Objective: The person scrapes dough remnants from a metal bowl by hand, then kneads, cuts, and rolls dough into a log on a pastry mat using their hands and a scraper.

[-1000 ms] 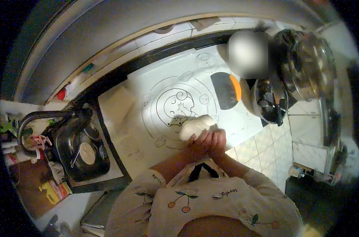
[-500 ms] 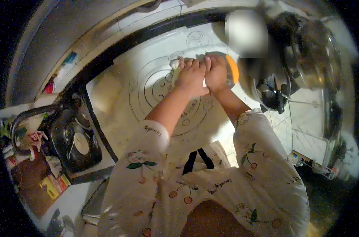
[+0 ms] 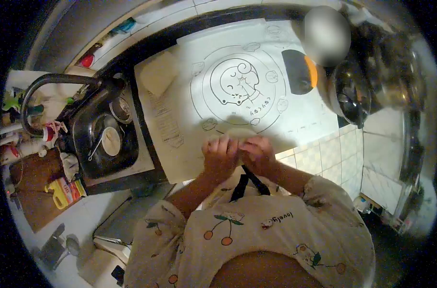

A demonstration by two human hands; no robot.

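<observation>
A white mat with line drawings is laid over the worktop, its printed circle set at 12 o'clock from the hands. A black sink is located at 9 o'clock, well apart. A dark scraper with an orange handle is placed at 1 o'clock, on the mat. The left hand and the right hand are held together at the near edge of the mat, fingers curled and clamped on the dough. The dough is positioned at 12 o'clock from the meeting point of the hands; neither hand is nearer. Its long axis cannot be told, being largely covered by fingers; contact with the mat cannot be confirmed.
</observation>
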